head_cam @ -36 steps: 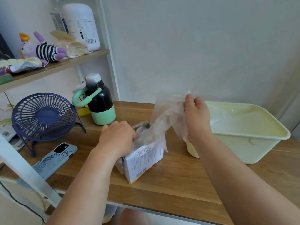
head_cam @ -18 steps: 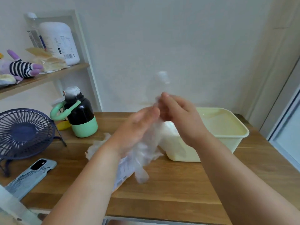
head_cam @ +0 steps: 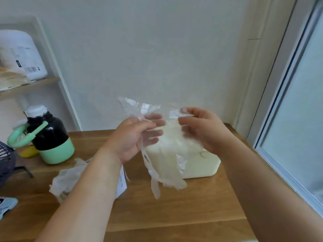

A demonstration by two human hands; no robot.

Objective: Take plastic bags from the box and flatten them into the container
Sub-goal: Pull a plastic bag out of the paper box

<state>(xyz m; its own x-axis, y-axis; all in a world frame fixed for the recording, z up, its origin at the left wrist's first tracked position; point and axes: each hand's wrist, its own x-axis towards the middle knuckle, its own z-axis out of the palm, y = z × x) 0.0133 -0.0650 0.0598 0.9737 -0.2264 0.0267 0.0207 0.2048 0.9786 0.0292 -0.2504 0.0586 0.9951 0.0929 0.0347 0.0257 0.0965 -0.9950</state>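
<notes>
A clear plastic bag (head_cam: 166, 154) hangs in the air between both hands, above the table and in front of the pale yellow container (head_cam: 206, 166). My left hand (head_cam: 132, 138) grips its upper left part, fingers showing through the film. My right hand (head_cam: 201, 130) holds its upper right part with curled fingers. The bag's lower end dangles over the container's near side. The white printed box (head_cam: 120, 182) stands on the table under my left forearm, mostly hidden, with more crumpled plastic (head_cam: 68, 179) spilling from it to the left.
A black and mint green bottle (head_cam: 47, 137) stands at the left on the wooden table (head_cam: 174, 215). A dark blue fan (head_cam: 5, 165) and a phone (head_cam: 7, 205) sit at the left edge. A shelf (head_cam: 29, 84) carries a white jug. A window frame (head_cam: 279, 95) runs along the right.
The bag has come fully out of the box. Both hands have risen and moved apart, spreading the bag's top. The view has turned to the right.
</notes>
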